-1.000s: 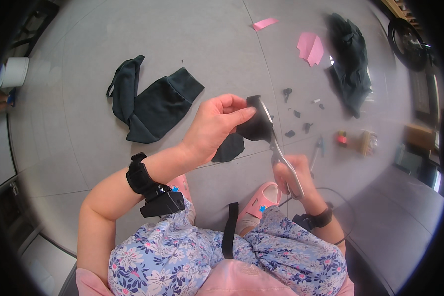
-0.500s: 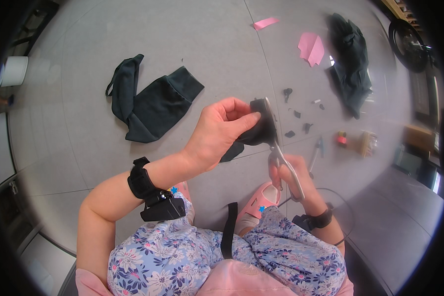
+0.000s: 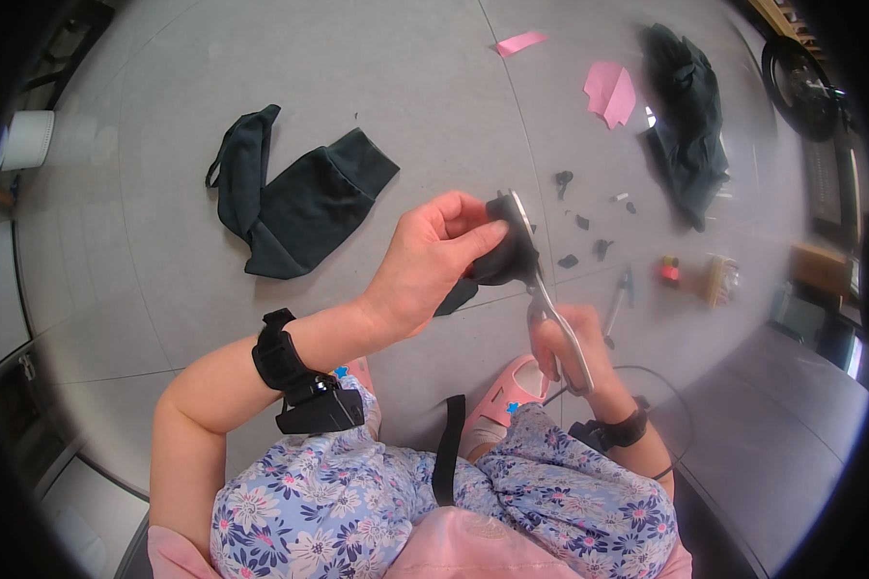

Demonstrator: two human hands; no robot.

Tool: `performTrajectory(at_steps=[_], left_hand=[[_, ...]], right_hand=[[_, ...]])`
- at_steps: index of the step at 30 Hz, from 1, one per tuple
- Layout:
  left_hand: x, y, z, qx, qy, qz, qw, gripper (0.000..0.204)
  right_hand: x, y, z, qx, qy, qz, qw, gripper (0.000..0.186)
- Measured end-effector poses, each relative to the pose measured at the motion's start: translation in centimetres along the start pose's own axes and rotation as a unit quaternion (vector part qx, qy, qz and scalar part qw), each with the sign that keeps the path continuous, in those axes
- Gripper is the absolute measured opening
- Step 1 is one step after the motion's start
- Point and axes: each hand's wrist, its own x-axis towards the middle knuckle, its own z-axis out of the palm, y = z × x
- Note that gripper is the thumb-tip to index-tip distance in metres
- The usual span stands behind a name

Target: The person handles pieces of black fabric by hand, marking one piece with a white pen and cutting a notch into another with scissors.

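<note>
My left hand (image 3: 441,246) pinches a folded piece of black cloth (image 3: 504,262) between thumb and fingers. Part of the cloth hangs below the hand. In my right hand (image 3: 568,340) are metal scissors (image 3: 542,294), their handles gripped and their blades pointing away from me. The blades lie along the right edge of the cloth, touching it. How far they are apart is hard to make out. Small dark cloth scraps (image 3: 567,261) lie on the floor just right of the blades.
A dark green cut garment piece (image 3: 309,210) lies on the grey tiled floor at left, with a crumpled dark garment (image 3: 690,125) at far right. Pink scraps (image 3: 609,95), a thin pen-like tool (image 3: 620,301) and a small red item (image 3: 668,271) are on the right. A cable loops by my right wrist.
The scissor blades have shifted slightly left along the cloth edge, and a dark scrap shows just right of them. My right-hand grip has closed a little; my left hand barely moved.
</note>
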Motion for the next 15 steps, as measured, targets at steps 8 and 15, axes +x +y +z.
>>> performTrajectory(at_steps=[8,15], left_hand=[[0.19,0.06,-0.01,-0.020,-0.002,-0.007,1.000,0.013],[0.24,-0.27,-0.12,-0.047,-0.018,-0.015,0.999,0.010]], right_hand=[[-0.03,-0.11,0.11,-0.008,0.015,0.011,1.000,0.046],[-0.07,-0.07,0.19,0.001,0.023,0.030,0.999,0.044]])
